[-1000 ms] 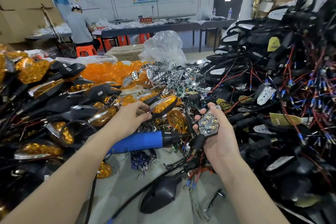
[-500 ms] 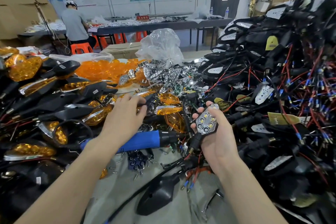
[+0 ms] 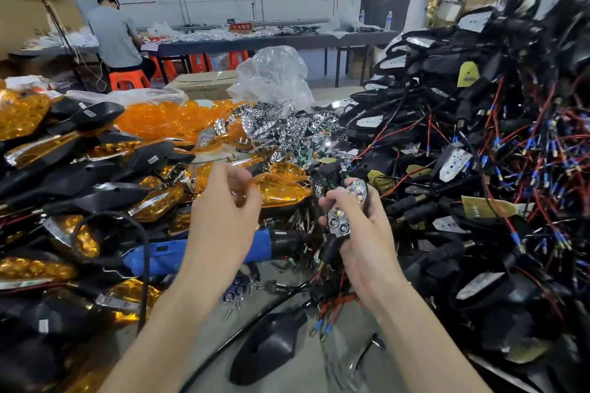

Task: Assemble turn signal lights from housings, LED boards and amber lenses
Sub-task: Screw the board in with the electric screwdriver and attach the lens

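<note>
Since 0.5 s ago, my left hand (image 3: 223, 207) has lifted off the amber lenses (image 3: 284, 193) toward my right hand (image 3: 367, 233), which grips 1 black housing (image 3: 330, 247), LED board (image 3: 340, 217) face up, just above the blue driver (image 3: 271, 241); left fingers curled and blurred, so I cannot tell whether they hold anything
</note>
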A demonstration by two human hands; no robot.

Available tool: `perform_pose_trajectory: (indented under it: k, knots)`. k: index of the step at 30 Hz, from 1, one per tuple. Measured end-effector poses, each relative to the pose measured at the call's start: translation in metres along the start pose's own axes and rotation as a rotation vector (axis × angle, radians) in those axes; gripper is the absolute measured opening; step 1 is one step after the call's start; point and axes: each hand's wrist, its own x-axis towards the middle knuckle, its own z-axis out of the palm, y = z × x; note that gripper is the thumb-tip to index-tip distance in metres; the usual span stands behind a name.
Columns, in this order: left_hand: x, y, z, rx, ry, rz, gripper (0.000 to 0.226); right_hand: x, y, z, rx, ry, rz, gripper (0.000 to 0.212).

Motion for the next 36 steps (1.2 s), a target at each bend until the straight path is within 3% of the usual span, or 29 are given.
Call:
perform_pose_trajectory:
  k: [5,8,11,15,18,20,24,29,33,36]
  knots:
    - [-0.033,0.008,0.019,-0.372,0.058,-0.134,0.015,-0.004,0.008,0.008,-0.096,-0.118,-0.043,0.018]
    - [-0.044,0.002,0.03,-0.449,-0.051,-0.143,0.023,-0.005,0.012,0.009,-0.147,-0.16,-0.06,0.02]
    - [-0.05,-0.004,0.034,-0.395,-0.139,-0.089,0.037,-0.003,0.014,0.007,-0.173,-0.199,-0.029,0.021]
    - [-0.047,-0.011,0.033,-0.273,-0.06,-0.069,0.029,-0.002,0.015,0.006,-0.118,-0.239,0.005,0.025]
    - [-0.049,-0.012,0.034,-0.137,-0.045,0.02,0.031,-0.004,0.015,0.006,-0.258,-0.234,-0.079,0.021]
    - [-0.054,-0.008,0.036,-0.103,-0.105,0.076,0.031,-0.003,0.017,0.004,-0.337,-0.201,-0.127,0.021]
    - [-0.056,-0.005,0.03,-0.308,-0.312,-0.015,0.041,-0.001,0.016,0.0,-0.351,-0.157,-0.114,0.012]
    - [-0.043,-0.009,0.015,-0.458,-0.486,-0.082,0.035,-0.001,0.013,-0.002,-0.366,-0.211,-0.101,0.018]
    - [-0.042,-0.013,0.01,-0.424,-0.568,-0.13,0.048,-0.002,0.009,0.001,-0.198,-0.21,-0.006,0.015]
    - [-0.043,-0.012,0.009,-0.458,-0.498,-0.092,0.036,0.001,0.002,0.001,0.07,-0.14,0.119,0.012]
